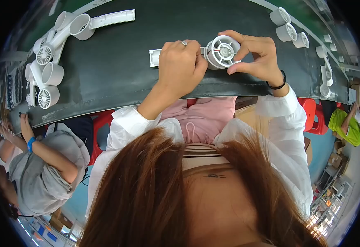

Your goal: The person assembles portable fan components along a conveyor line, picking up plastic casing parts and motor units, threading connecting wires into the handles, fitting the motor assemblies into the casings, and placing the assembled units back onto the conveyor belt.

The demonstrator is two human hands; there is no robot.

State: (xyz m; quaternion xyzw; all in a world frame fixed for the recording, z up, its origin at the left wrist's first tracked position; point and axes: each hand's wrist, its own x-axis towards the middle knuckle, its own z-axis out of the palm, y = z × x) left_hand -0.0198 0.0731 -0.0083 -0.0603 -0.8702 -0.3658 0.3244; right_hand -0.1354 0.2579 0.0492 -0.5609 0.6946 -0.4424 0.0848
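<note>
My left hand (179, 66) is closed over a white plastic handle (154, 58), whose open, channel-like end sticks out to the left of the knuckles. At the other side of that hand is a round white fan housing (224, 50), its spoked face tilted up, with a round hub in the middle. My right hand (260, 57) grips the housing's rim between the thumb below and the fingers above. The fingers of my left hand and the joint between handle and housing are partly hidden.
On the dark bench (118, 70), several white housings and handles (50, 74) lie piled at the left. Several white cups (286, 32) stand far right, with more parts (325, 78) near the right end. A co-worker in grey (50, 164) sits at the left.
</note>
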